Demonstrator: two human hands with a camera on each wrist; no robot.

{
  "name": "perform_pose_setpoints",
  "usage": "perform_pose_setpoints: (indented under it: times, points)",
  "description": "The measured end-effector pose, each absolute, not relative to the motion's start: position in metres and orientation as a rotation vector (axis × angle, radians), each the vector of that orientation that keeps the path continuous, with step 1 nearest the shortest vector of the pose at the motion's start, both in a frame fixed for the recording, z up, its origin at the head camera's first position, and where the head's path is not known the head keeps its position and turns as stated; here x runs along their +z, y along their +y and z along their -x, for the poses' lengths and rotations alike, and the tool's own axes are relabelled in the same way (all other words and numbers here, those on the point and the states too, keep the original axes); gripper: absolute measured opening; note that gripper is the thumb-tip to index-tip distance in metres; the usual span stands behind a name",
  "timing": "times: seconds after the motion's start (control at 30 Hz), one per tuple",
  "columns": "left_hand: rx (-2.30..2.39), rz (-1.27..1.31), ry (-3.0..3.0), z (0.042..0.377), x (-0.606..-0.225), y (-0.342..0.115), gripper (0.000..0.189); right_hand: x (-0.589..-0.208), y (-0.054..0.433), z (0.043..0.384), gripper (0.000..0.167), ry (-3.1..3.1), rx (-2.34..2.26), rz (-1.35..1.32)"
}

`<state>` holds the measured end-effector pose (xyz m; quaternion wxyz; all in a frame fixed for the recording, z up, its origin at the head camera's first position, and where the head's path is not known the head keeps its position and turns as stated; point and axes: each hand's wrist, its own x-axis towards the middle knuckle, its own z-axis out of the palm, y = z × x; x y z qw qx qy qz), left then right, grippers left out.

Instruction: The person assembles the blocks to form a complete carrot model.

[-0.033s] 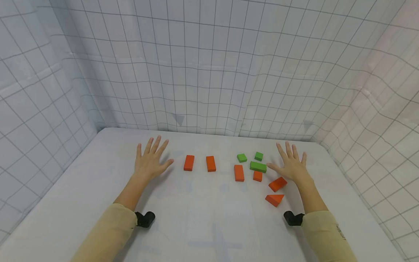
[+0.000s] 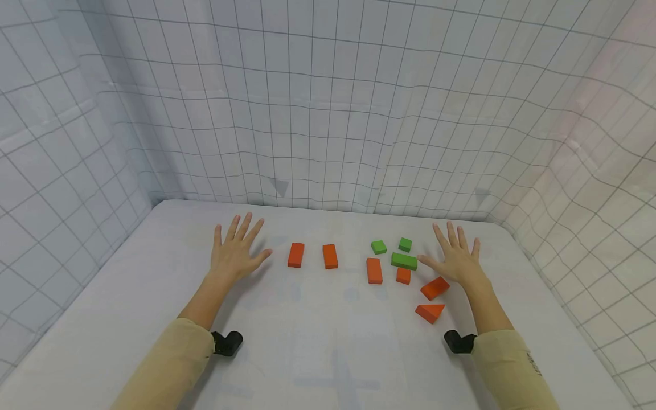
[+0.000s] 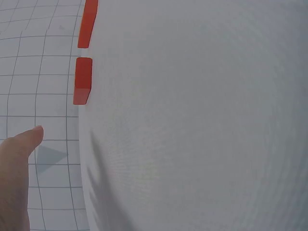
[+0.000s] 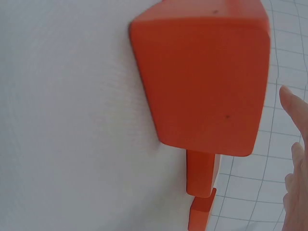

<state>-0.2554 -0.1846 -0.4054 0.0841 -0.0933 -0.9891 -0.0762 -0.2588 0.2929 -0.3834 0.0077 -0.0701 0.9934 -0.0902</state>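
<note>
My left hand is spread with straight fingers, palm towards the table, holding nothing. Right of its thumb lie two orange-red rectangular blocks, the nearer one apart from the thumb. My right hand is likewise spread, with its thumb tip beside a long green block; whether they touch I cannot tell. Two small green blocks lie behind that one. An orange cube, an upright-looking rectangular block, a tilted-lying block and a triangular block lie nearby. In the right wrist view a large orange block looms close.
The white table ends at a back edge against a white grid-patterned curtain, which also hangs on both sides. Each wrist wears a black camera mount, the left one at the sleeve's cuff.
</note>
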Motion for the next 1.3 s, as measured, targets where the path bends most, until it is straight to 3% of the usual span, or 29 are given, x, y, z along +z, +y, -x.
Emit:
perform_pose_setpoints:
  times: [0.67, 1.03, 1.3]
  points:
    - [-0.286, 0.352, -2.905, 0.256, -0.41, -0.184, 0.075, -0.388, 0.282, 0.266, 0.091, 3.144, -0.322, 0.311]
    - [-0.651, 0.554, -2.728, 0.268, -0.423, -0.183, 0.078, -0.383, 0.23, 0.281, 0.088, 3.101, -0.85, 0.665]
    - [-0.889, 0.667, -2.719, 0.278, -0.435, -0.174, 0.078, -0.395, 0.184, 0.293, 0.091, 2.858, -1.094, 0.762]
